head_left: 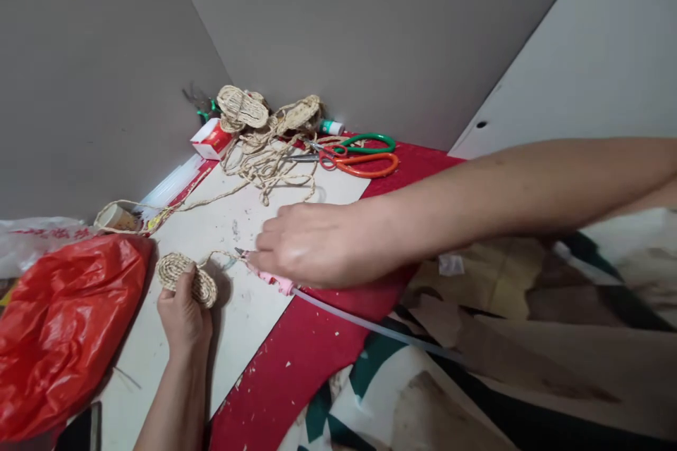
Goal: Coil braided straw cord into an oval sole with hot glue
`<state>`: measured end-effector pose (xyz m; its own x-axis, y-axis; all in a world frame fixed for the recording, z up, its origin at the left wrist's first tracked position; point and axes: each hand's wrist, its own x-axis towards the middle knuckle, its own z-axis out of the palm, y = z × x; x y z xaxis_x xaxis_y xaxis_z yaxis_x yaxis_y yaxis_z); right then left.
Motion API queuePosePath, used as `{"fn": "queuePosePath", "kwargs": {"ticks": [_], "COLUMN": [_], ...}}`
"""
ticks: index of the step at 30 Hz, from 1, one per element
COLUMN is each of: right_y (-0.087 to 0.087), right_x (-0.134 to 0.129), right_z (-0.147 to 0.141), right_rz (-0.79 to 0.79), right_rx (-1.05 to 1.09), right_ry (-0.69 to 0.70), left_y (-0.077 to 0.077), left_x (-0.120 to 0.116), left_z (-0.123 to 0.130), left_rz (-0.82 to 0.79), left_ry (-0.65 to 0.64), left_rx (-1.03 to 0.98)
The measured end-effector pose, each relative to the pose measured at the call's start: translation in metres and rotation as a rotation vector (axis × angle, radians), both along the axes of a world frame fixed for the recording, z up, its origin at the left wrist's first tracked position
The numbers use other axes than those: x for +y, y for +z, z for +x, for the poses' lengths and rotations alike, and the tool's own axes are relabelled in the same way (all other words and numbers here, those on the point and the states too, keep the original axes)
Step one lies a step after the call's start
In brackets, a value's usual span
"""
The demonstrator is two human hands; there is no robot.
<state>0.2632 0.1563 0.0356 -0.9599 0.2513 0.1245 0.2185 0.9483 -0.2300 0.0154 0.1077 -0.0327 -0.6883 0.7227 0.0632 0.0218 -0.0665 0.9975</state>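
Where the left hand (183,317) pinches it, thumb on top and fingers underneath, the woven oval (172,272) sits above the pale sheet (211,218), left of the right hand (307,243). From it a thin strand (218,253) runs to the dark tip of a pink tool (284,286), from whose rear a translucent rod (354,320) trails. The right hand bends over this tool, its fingertips hidden, so one cannot tell what they close on. Beyond, a tangle of braided cord (259,165) lies near two woven soles (243,107), partly covering the scissor blades; the green and orange handles (367,165) point right across the red-covered counter (285,366). A red-and-white box (211,139) and a green-and-white tube (332,127) flank the soles. A red plastic bag (74,331) bulges beside the left hand. Red characters on the clear bag (32,243) behind it are too blurred to read.
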Motion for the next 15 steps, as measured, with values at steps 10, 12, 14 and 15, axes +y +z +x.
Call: {"fn": "queuePosePath", "kwargs": {"ticks": [10,12,14,15], "right_y": [-0.045,-0.042,-0.038,-0.035], "right_x": [0.007,0.009,0.016,0.02], "right_z": [-0.001,0.0,0.004,0.008], "right_rz": [0.226,0.193,0.079,-0.014], "right_rx": [-0.09,-0.055,-0.02,-0.009], "right_ry": [-0.03,0.001,0.012,0.009], "left_y": [-0.004,-0.007,-0.009,-0.011], "left_x": [0.0,-0.001,-0.002,-0.002], "left_z": [-0.003,-0.005,-0.008,-0.009], "left_rz": [0.09,0.087,0.085,0.087], "left_ry": [-0.029,-0.042,-0.045,-0.042], "left_rx": [-0.157,-0.157,-0.16,-0.164]}}
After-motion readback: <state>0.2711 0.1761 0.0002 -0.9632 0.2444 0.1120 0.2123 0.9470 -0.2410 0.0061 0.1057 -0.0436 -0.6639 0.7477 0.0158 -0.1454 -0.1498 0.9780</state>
